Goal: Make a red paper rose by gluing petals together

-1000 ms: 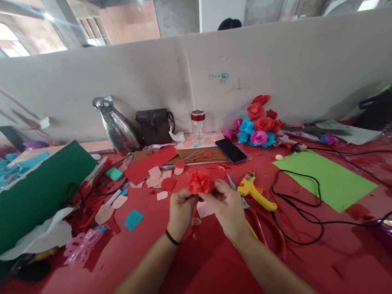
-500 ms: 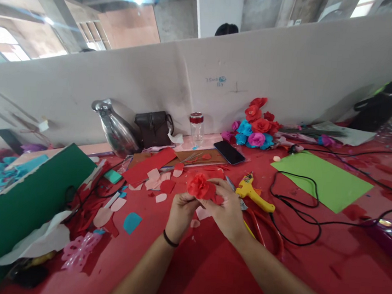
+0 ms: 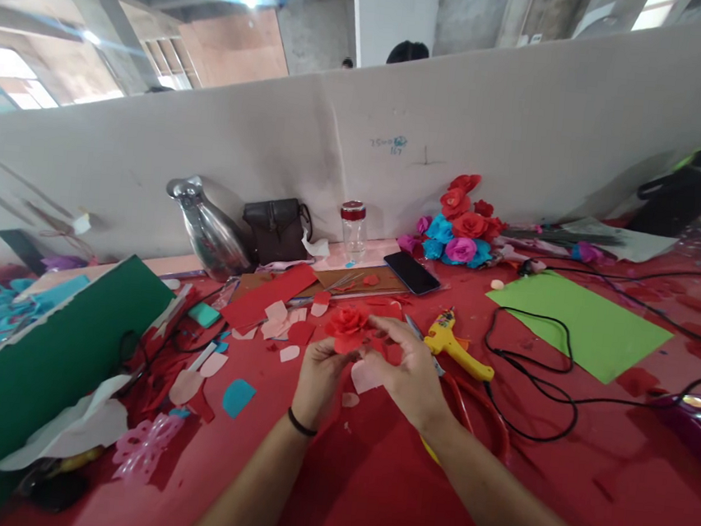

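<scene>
A red paper flower point(image 3: 346, 327) with ruffled petals stands upright above the table, in front of me. My left hand point(image 3: 320, 376) is closed, its thumb and fingers pinching the flower's base from below. Just to the flower's right is my right hand point(image 3: 405, 372), its thumb and index finger curved apart around the petal edge. Whether those fingertips touch the paper is hard to make out. Beside my right hand lie a yellow glue gun point(image 3: 457, 348) and scissors with red handles point(image 3: 504, 431), partly hidden by my forearm.
Cut petals point(image 3: 283, 318) in pink and red lie left of my hands, with a teal petal point(image 3: 239, 399) nearer. Behind stand a steel jug point(image 3: 208, 229), a glass jar point(image 3: 353, 234), a phone point(image 3: 411, 272) and a paper bouquet point(image 3: 462, 228). A black cable point(image 3: 541, 434) loops by green paper point(image 3: 580, 322).
The flower has turned from facing me to standing more upright, shifting slightly left. My right fingers have opened and drawn back a little from its petals.
</scene>
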Demonstrator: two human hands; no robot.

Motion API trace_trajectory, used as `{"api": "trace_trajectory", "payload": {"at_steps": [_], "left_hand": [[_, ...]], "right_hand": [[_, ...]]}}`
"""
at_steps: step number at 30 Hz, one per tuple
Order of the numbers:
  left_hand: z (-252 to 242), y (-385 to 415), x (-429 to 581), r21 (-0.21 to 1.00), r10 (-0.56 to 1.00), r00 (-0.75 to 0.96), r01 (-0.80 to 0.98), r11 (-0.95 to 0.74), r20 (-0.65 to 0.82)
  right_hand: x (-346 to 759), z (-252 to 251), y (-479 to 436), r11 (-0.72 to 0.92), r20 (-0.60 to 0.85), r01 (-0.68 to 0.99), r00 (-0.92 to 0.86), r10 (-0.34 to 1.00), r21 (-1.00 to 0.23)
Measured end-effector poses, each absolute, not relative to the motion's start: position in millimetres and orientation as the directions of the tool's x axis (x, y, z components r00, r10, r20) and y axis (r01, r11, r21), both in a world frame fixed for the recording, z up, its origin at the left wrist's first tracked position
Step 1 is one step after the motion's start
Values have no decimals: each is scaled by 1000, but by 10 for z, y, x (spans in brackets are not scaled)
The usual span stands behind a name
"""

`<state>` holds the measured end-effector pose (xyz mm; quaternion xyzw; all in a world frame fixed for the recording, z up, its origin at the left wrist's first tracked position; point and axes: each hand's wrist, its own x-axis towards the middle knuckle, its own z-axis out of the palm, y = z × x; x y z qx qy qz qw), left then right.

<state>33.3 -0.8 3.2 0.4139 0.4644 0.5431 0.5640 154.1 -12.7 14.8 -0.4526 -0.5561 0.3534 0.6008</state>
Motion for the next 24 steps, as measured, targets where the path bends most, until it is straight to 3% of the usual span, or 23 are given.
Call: {"api": "trace_trajectory", "payload": {"at_steps": [5,11,14,18,21,24], "left_hand": [[61,-2,332,967,995,-49,-246,67,-82],[57,-25,316,953,981,-43,-249,174,-190],[59,-18,315,943,976,-43,-271,192,-212],[44,17,311,924,991,6,-361,127,-134],[27,27,302,918,992,85,-380,114,-88],[8,8,292,929,977,175,-327,174,-121]], "right_hand": [[1562,97,-98,305,320,107,167,933,-946],[1553,103,-124,391,434,217,209,876,-894],[1520,111,-145,366,408,202,229,884,-908],[1481,77,-117,174,165,-51,141,976,-983],[1474,43,-71,17,8,-299,32,999,-954],[1478,33,-46,-43,-44,-362,-6,999,-931]]}}
